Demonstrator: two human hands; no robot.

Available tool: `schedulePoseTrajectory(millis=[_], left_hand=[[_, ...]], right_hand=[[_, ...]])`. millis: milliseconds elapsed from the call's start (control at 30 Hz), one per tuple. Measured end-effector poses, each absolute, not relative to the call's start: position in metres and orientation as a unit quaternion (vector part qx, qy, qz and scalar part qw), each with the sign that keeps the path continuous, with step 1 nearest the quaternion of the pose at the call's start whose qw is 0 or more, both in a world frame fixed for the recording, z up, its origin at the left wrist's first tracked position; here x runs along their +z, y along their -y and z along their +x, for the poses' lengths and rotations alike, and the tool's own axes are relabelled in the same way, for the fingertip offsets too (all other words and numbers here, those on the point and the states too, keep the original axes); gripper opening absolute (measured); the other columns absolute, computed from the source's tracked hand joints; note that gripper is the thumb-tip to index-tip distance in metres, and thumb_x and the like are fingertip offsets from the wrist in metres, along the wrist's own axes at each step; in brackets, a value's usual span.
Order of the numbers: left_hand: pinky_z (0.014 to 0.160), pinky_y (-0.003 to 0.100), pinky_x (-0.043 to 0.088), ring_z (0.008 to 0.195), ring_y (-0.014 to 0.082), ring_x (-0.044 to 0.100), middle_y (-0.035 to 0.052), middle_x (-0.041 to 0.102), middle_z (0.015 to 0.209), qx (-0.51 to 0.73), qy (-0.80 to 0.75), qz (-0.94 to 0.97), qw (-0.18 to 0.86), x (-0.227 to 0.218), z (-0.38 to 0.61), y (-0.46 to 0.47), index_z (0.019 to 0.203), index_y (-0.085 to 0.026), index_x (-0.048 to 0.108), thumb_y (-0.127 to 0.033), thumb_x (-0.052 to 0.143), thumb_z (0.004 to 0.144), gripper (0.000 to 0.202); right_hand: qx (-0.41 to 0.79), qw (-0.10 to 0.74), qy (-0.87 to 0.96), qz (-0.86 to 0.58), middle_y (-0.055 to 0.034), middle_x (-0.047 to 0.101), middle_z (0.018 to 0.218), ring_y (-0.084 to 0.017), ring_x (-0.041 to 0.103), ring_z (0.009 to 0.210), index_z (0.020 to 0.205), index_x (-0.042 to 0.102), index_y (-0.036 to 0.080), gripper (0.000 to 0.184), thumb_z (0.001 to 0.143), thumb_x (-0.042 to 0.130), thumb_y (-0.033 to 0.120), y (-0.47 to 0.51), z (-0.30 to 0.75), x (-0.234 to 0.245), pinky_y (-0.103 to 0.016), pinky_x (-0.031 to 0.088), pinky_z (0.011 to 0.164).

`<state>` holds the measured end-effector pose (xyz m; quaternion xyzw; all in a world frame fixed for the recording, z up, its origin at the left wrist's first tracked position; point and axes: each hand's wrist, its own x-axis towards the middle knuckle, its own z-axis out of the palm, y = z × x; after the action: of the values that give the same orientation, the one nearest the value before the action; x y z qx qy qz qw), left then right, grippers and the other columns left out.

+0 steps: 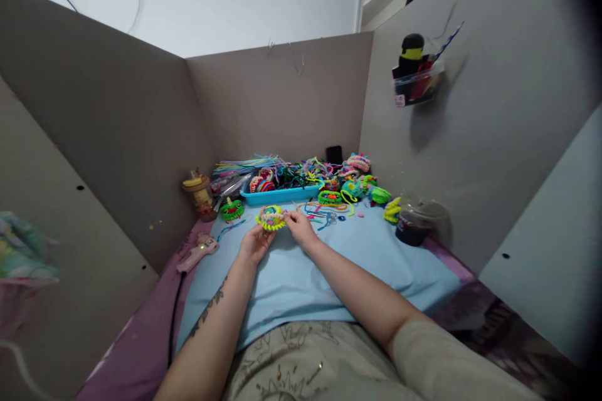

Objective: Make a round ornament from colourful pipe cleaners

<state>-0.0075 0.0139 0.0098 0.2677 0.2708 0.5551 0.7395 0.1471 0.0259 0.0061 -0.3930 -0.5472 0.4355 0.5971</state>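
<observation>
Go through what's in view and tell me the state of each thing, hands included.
Left hand, holding the yellow piece from below
Right hand, fingers at the piece's edge, exact grip unclear
Yellow piece, held up
Blue tray, heaped with yarn
Pink glue gun, lying down
Scissors, lying down, blades too small to judge

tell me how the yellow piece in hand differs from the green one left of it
The left hand holds the yellow piece, the right hand at its edge; the green piece rests on the blue cloth. The yellow piece shows pale pink; the green piece shows red. Both look bumpy.
</observation>
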Motion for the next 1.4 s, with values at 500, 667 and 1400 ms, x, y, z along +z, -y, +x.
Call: schedulePoseTrajectory(millis=[500, 667, 1400], left_hand=[[0.066, 0.021, 0.055, 0.071, 0.0112, 0.067, 0.0028, 0.069, 0.094, 0.562, -0.258, 0.286, 0.732, 0.013, -0.006, -0.012, 0.133, -0.025, 0.042, -0.007, 0.053, 0.079, 0.059], [0.067, 0.020, 0.054, 0.071, 0.0105, 0.067, 0.0029, 0.069, 0.099, 0.584, -0.248, 0.271, 0.724, 0.015, -0.007, -0.011, 0.135, -0.027, 0.041, -0.007, 0.053, 0.079, 0.060], [0.068, 0.021, 0.054, 0.078, 0.0129, 0.067, 0.0048, 0.070, 0.094, 0.649, -0.236, 0.201, 0.695, 0.019, -0.006, -0.011, 0.128, -0.022, 0.049, -0.005, 0.044, 0.087, 0.045]], right_hand=[[0.633, 0.572, 0.394, -0.342, 0.0075, 0.039, 0.047, -0.004, 0.031, 0.041, 0.058, 0.048, 0.018, 0.041, 0.057, 0.073, 0.051, -0.029, 0.146, 0.006, -0.017, 0.018, 0.034], [0.626, 0.580, 0.403, -0.330, 0.0073, 0.040, 0.048, -0.004, 0.032, 0.043, 0.057, 0.045, 0.018, 0.042, 0.057, 0.074, 0.049, -0.028, 0.146, 0.006, -0.016, 0.018, 0.035], [0.498, 0.519, 0.602, -0.347, 0.0028, 0.060, 0.055, -0.012, 0.054, 0.050, 0.073, 0.064, 0.018, 0.009, 0.067, 0.061, 0.024, -0.018, 0.148, 0.005, -0.027, 0.044, 0.054]])
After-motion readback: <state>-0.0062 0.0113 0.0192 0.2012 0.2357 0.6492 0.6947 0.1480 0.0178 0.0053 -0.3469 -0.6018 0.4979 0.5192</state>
